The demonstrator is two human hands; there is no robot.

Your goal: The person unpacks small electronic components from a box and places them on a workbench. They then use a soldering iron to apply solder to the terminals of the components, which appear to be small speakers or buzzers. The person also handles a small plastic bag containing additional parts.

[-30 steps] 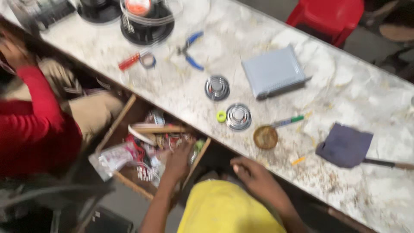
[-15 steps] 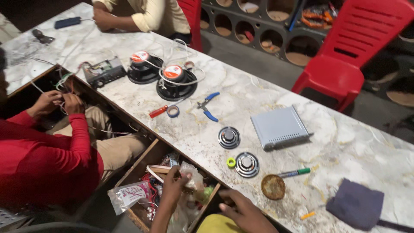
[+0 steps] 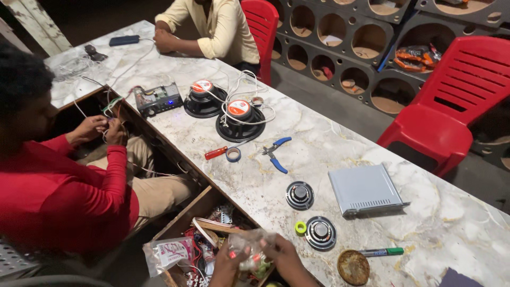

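Both of my hands are at the bottom edge of the view, over an open wooden drawer (image 3: 183,211) under the table. My left hand (image 3: 225,269) and my right hand (image 3: 287,255) together grip a small clear plastic bag (image 3: 248,247) holding little red and green parts. The drawer is crammed with wires, packets and small parts. A second plastic packet (image 3: 167,253) with red print lies at the drawer's left corner, just left of my left hand.
On the marble table (image 3: 425,234) lie two small round speakers (image 3: 300,195), a yellow tape ring (image 3: 300,227), a grey metal box (image 3: 365,188), a green marker (image 3: 382,252), blue-handled pliers (image 3: 274,154) and a red screwdriver (image 3: 217,153). A person in red (image 3: 58,196) handles wires at left.
The view has swung up, showing more of the table. My right hand has moved from the table edge to the drawer and joined my left hand on the plastic bag.
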